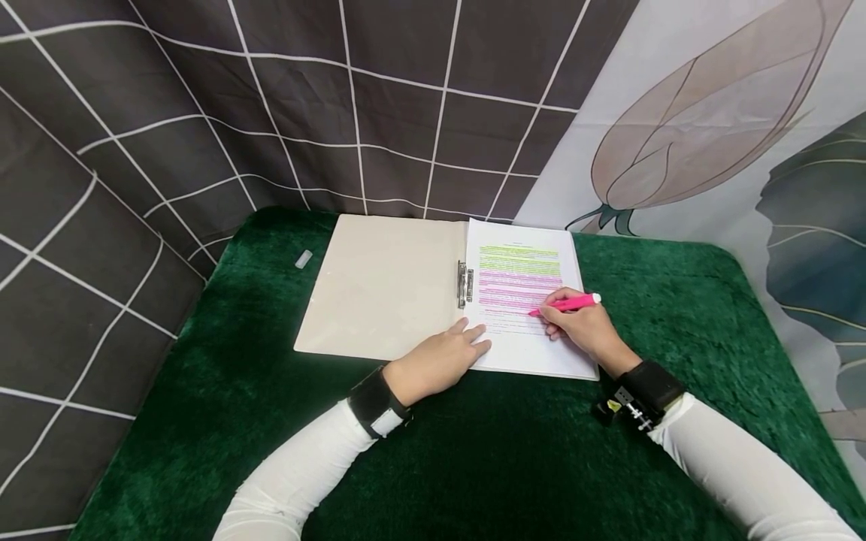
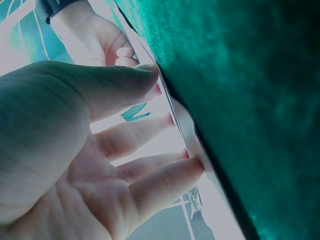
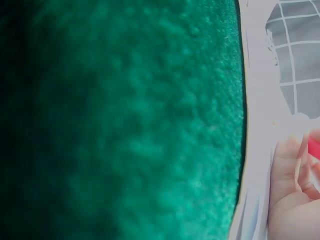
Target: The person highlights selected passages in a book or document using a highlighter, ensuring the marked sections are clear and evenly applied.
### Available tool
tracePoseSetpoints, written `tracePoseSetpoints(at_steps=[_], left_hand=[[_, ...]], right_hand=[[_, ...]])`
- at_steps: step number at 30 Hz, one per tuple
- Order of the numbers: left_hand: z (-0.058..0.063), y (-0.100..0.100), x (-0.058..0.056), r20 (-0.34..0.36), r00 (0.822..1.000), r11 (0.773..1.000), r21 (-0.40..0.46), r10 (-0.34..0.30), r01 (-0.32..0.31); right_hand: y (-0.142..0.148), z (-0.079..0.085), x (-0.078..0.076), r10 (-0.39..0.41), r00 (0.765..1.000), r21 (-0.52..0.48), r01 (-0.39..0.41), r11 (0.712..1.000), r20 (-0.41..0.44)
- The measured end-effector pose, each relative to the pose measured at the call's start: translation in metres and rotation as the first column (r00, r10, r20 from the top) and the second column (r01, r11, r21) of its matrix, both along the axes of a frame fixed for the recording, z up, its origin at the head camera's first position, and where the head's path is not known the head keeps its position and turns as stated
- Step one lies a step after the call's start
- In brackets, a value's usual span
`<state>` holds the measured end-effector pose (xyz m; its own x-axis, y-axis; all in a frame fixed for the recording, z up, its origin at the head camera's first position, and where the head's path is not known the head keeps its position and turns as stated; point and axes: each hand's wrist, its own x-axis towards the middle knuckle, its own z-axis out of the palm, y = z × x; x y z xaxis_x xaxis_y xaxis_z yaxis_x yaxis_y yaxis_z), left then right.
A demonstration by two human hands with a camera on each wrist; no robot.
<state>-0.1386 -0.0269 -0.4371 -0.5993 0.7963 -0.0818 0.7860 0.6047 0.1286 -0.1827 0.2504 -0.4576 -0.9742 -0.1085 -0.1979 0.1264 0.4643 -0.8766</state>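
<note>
My right hand grips a pink highlighter, its tip on the printed sheet. Yellow-green bands mark the sheet's upper lines and pink bands the lines below, with a few plain lines under them. The paper lies on the right side of an opened clip folder, beside its metal clip. With fingers spread, my left hand rests at the folder's lower edge, fingertips on the sheet's lower left. In the left wrist view, the left fingers are extended along the paper's edge.
A green plush cloth covers the table. Left of the folder lies a small whitish piece, perhaps a cap. Behind stand a dark grid-patterned curtain and a pale printed cloth.
</note>
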Motion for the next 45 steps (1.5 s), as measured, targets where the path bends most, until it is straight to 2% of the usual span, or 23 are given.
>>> tracePoseSetpoints(at_steps=[17, 24, 27, 45], left_hand=[[-0.001, 0.0, 0.001, -0.007, 1.0, 1.0, 0.0, -0.006, 0.006], [-0.001, 0.001, 0.001, 0.0, 1.0, 1.0, -0.011, -0.007, 0.007], [0.0, 0.0, 0.001, 0.003, 1.0, 1.0, -0.01, -0.006, 0.006], [-0.001, -0.001, -0.001, 0.013, 1.0, 1.0, 0.003, -0.003, 0.003]], right_hand=[[0.006, -0.003, 0.002, -0.006, 1.0, 0.05, 0.007, 0.999, -0.016], [0.008, 0.003, 0.004, 0.003, 1.0, 0.042, -0.003, 0.999, 0.0], [0.012, -0.002, 0.002, 0.001, 1.0, 0.055, 0.0, 0.999, -0.011], [0.015, 0.0, 0.003, -0.026, 0.999, 0.053, 0.027, 0.998, -0.019]])
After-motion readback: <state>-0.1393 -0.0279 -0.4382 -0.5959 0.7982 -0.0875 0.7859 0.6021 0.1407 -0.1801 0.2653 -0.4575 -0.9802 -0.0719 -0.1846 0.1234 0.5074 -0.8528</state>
